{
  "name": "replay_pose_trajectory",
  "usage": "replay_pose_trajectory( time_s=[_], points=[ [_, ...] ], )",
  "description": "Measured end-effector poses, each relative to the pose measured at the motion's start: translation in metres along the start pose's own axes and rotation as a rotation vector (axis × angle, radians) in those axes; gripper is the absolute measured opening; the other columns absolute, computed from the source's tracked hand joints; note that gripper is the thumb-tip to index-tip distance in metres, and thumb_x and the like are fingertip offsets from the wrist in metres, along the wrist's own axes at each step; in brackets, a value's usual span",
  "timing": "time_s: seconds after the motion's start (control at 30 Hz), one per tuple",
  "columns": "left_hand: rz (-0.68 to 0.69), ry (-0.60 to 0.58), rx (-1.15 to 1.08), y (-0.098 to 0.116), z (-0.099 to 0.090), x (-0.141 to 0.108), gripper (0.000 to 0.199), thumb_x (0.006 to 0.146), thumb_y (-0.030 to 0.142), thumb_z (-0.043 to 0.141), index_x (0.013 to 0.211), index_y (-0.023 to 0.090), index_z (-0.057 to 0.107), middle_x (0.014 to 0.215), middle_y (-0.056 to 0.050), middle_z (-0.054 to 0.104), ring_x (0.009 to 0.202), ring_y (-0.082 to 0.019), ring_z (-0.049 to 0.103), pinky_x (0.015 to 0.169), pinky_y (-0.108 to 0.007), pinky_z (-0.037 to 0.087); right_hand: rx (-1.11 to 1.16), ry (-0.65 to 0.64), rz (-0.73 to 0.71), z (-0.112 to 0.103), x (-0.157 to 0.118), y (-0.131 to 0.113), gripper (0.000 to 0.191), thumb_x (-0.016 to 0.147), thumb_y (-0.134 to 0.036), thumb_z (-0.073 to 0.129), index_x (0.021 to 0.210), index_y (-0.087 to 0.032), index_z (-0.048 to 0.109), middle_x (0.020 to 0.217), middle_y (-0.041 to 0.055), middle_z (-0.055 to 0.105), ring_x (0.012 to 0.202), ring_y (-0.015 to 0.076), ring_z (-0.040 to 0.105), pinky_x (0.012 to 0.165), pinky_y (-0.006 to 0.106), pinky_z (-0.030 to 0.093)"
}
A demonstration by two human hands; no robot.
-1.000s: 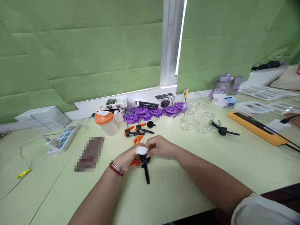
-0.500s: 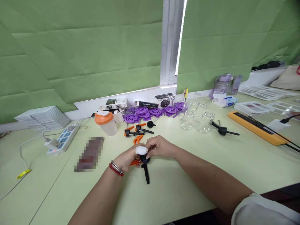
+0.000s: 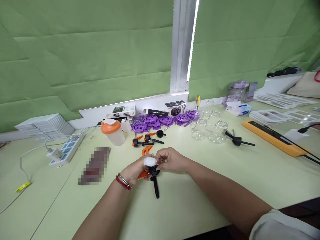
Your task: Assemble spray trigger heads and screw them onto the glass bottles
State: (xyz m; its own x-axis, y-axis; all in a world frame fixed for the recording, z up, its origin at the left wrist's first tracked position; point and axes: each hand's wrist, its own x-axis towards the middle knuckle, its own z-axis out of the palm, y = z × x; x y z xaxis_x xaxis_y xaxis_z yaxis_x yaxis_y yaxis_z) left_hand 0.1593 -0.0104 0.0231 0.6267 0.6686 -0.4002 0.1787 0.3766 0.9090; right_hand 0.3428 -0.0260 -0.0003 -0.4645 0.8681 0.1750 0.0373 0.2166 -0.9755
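My left hand (image 3: 135,169) is wrapped round a black and orange clamp part (image 3: 154,171), whose orange lever (image 3: 143,174) sticks out below the fingers. A white covering or piece (image 3: 150,162) sits at my left thumb; which it is cannot be made out. Fingertips of my right hand (image 3: 172,160) pinch at the top right of the same part, hiding what lies between them. A black rod (image 3: 155,188) points down from it toward me. Beyond my hands lie an orange clip (image 3: 147,150), two black and orange clamps (image 3: 142,143) and a small round black piece (image 3: 160,134).
Purple wheel-shaped parts (image 3: 165,120) are heaped at the back beside small boxes (image 3: 124,110). Clear glass jars (image 3: 217,136) stand right of them, near a black clamp (image 3: 237,141). An orange-lidded shaker (image 3: 117,137), a white power strip (image 3: 67,150) and a yellow power strip (image 3: 272,137) flank the work area.
Both hands stay on the clamp part with almost the same grip. The white piece and the part have shifted very slightly; the camera view has moved a little.
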Motion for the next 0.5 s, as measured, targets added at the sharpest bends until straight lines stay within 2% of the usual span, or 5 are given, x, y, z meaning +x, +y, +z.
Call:
replay_pose_trajectory(
  time_s=[0.17,0.5],
  points=[
    [-0.019,0.031,-0.036,-0.0012,-0.0017,0.0004,0.027,0.066,0.04,0.059,0.081,0.019,0.051,0.067,0.0,0.052,0.061,-0.015,0.052,0.047,-0.024,0.038,0.076,0.004,-0.011,0.0044,0.0001,0.0034,0.019,0.065,-0.016,0.071,0.079,-0.016,0.058,0.072,-0.0027,0.055,0.064,0.0094,0.051,0.06,0.023,0.042],
    [-0.021,0.048,-0.032,-0.0054,-0.0058,0.0016,0.03,0.066,0.042,0.062,0.083,0.019,0.052,0.068,0.0,0.054,0.06,-0.015,0.053,0.047,-0.024,0.039,0.12,0.024,-0.013,0.0056,0.0017,0.0083,0.02,0.064,-0.022,0.074,0.072,-0.015,0.057,0.07,-0.0023,0.056,0.064,0.0102,0.052,0.061,0.024,0.042]
  ],
)
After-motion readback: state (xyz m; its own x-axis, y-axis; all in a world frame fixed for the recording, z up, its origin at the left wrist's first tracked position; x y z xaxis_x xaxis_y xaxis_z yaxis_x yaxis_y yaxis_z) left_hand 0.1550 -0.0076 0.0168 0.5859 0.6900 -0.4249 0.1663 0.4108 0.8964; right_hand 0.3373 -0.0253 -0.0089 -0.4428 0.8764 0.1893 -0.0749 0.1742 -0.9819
